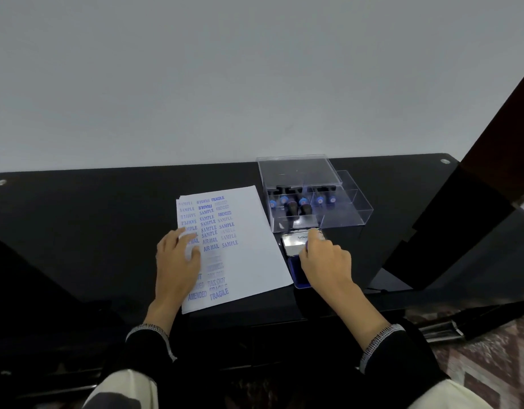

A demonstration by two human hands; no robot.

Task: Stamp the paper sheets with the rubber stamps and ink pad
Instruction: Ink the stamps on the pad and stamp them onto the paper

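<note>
A glossy black bench [77,219] stands against a plain pale wall [225,69], with a patterned reddish floor [497,364] showing at the lower right. On the bench lies a stack of paper sheets [249,231], the top one covered in blue prints reading SAMPLE, FRAGILE, AMENDED and AIR MAIL. Just right of the sheets sits the ink pad [296,276], its lid [296,243] swung open and its blue pad facing up. Behind it stands a clear plastic box [314,193] holding several rubber stamps [293,205] with dark handles and blue tips.

The left hand [176,261] lies on the left part of the top sheet, fingers spread and fairly straight, pressing the paper down. The right hand [325,261] is over the ink pad, fingers curled downward as if round something small; what it holds is hidden under the hand, so I cannot tell whether it grips a stamp. Both wrists wear dark sleeves [402,355] with pale trimmed cuffs.
</note>
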